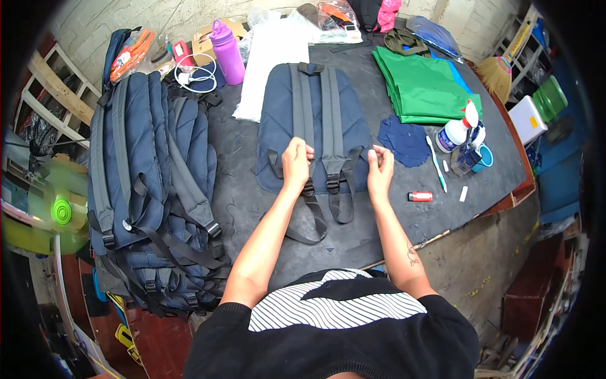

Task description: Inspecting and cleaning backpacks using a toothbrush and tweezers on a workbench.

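Observation:
A navy backpack (353,114) lies on the dark table in front of me, its back panel and two grey shoulder straps (332,120) facing up. My left hand (297,164) is closed over the lower part of the left shoulder strap, with its fingers curled. At the pack's lower right side, my right hand (380,169) has its thumb and fingers bent in at the edge. What exactly its fingertips pinch is partly hidden. Below the hands, black webbing (343,208) hangs from the buckles in loops onto the table.
Several similar backpacks (136,164) are stacked at left. A purple bottle (228,54) and white sheet (268,76) lie behind. Right are folded green material (420,88), a spray bottle (453,134), a teal cup (483,158), a toothbrush (437,165) and a red lighter (420,196).

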`<state>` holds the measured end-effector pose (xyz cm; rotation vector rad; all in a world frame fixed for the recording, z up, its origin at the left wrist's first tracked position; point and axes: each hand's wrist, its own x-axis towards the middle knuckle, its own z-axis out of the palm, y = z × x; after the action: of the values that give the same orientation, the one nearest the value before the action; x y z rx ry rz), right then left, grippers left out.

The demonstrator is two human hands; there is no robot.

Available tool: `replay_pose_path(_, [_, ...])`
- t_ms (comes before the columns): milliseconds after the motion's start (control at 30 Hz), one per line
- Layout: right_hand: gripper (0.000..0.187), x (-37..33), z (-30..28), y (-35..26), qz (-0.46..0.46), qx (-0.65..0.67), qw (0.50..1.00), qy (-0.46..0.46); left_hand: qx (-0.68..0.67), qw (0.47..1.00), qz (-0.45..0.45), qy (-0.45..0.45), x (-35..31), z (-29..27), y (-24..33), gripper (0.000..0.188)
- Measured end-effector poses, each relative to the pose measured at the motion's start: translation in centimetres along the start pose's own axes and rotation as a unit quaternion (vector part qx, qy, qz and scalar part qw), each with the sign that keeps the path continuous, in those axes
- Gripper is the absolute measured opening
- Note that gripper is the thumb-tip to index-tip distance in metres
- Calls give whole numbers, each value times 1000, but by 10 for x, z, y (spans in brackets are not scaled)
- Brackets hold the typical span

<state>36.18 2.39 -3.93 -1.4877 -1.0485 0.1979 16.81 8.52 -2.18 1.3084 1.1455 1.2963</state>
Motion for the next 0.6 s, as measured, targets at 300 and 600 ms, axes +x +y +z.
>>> replay_pose_path(300, [23, -23, -10, 28, 105, 118, 986, -60, 287, 931, 203, -97, -4, 60, -6, 10])
replay_pose_path(600, [23, -17, -14, 15, 80, 24, 993, -81, 395, 858, 320, -71, -15, 73, -26, 4])
